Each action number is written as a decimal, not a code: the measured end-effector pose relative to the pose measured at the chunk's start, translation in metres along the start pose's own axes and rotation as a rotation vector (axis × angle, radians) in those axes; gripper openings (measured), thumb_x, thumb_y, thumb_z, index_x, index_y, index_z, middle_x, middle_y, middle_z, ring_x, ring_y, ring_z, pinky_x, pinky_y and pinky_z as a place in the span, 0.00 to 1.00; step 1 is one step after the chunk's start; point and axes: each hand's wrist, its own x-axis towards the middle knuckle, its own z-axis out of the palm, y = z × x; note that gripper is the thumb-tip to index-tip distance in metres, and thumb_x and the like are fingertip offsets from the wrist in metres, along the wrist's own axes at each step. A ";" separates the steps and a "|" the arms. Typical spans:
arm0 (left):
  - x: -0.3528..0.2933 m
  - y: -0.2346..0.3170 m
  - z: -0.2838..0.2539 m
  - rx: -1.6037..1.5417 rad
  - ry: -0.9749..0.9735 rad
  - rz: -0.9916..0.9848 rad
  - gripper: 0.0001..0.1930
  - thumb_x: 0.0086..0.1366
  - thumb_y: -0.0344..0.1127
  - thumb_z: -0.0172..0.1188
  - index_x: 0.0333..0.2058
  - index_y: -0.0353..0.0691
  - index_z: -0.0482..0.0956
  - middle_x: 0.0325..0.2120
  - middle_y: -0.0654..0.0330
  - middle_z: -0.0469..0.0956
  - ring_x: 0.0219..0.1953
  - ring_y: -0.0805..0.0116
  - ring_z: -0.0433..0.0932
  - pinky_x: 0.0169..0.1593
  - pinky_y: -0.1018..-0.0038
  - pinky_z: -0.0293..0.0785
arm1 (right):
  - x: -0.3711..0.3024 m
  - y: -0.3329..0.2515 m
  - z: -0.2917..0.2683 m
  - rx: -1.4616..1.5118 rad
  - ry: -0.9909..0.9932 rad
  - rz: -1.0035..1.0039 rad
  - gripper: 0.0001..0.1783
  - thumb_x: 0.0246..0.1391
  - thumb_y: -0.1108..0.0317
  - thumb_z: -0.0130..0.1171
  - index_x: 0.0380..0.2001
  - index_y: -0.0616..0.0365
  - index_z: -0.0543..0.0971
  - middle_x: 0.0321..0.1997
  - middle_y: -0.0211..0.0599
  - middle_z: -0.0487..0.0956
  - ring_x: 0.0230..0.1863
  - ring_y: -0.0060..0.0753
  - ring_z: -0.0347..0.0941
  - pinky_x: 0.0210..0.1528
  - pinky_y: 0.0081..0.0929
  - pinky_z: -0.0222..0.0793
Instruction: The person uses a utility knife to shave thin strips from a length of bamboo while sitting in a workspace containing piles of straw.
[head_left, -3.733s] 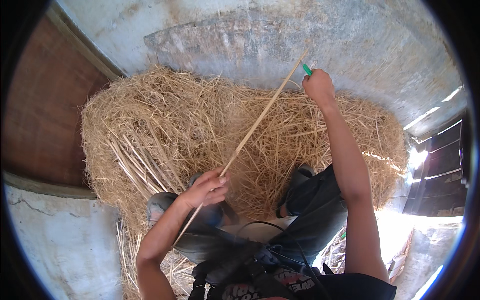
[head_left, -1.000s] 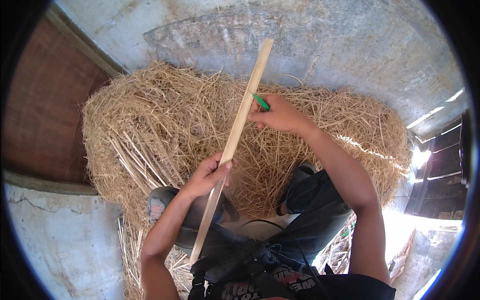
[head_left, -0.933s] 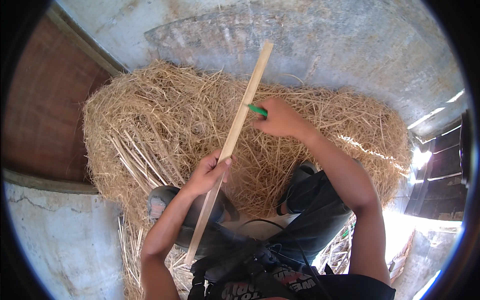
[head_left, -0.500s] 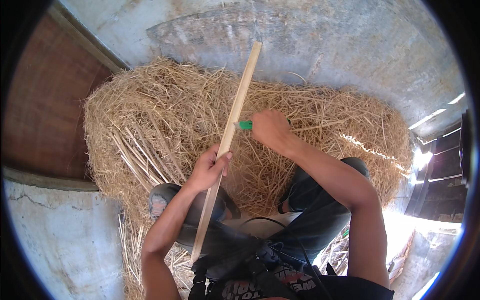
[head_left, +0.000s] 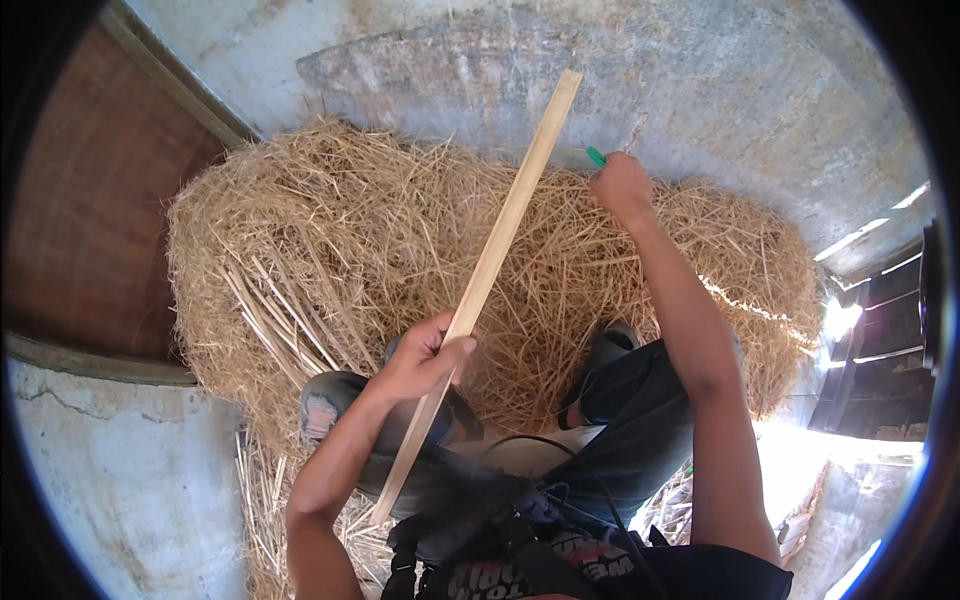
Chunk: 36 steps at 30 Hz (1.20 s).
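Note:
A long, flat strip of pale wood or bamboo (head_left: 505, 228) slants up and away from my lap. Around its lower half my left hand (head_left: 432, 353) is closed, the thumb lying over the top face. My right hand (head_left: 622, 188) is out at the far right of the strip's upper part, apart from it, in a fist around a green-handled utility knife (head_left: 596, 157). Only one green end of the knife shows beyond the fingers; the blade cannot be made out now.
A heap of dry straw (head_left: 330, 210) spreads before my knees. Several thin split sticks (head_left: 275, 312) lie on its left side. Beyond it rises a grey wall (head_left: 420, 85), with a brown panel (head_left: 100, 200) at the left. A black cable (head_left: 590, 480) crosses my lap.
My right hand with the knife has moved off the strip, away and to the right. The strip's far end has swung right, and my left hand has shifted slightly nearer and right.

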 end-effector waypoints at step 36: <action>0.026 0.067 0.039 -0.286 0.758 0.243 0.26 0.79 0.55 0.43 0.57 0.37 0.72 0.49 0.50 0.83 0.42 0.63 0.85 0.41 0.72 0.79 | -0.132 -0.104 -0.049 1.405 -0.580 -0.131 0.24 0.65 0.44 0.62 0.35 0.57 0.79 0.13 0.19 0.64 0.13 0.14 0.58 0.17 0.21 0.53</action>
